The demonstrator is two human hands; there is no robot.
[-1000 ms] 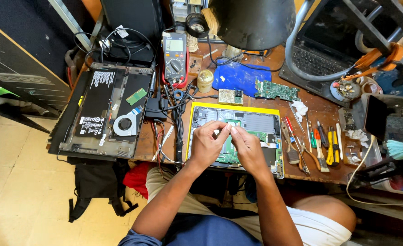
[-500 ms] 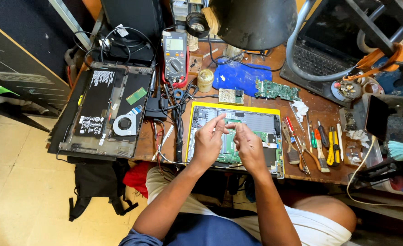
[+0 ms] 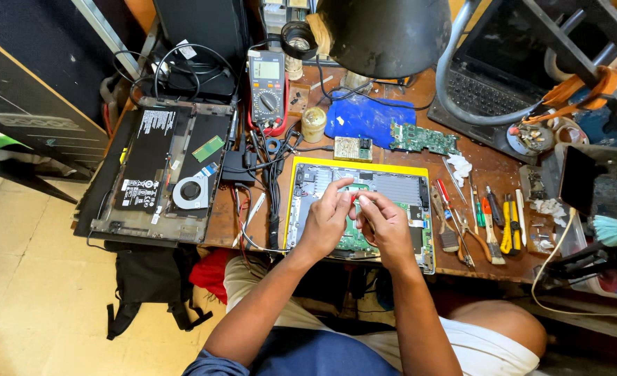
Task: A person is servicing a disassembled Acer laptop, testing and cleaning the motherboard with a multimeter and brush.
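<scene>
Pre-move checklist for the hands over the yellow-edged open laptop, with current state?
1. Both hands over the work: ok. Left hand and right hand meet above the open laptop.
2. What the fingertips pinch: cannot tell, too small; a bit of red shows.
3. Laptop fully on the desk: ok.
4. Hand tools in reach: ok, laid out right of the laptop.
5. Cables off the work: ok, they lie left of it.
6. Loose green board out of the way: ok, behind the laptop.
</scene>
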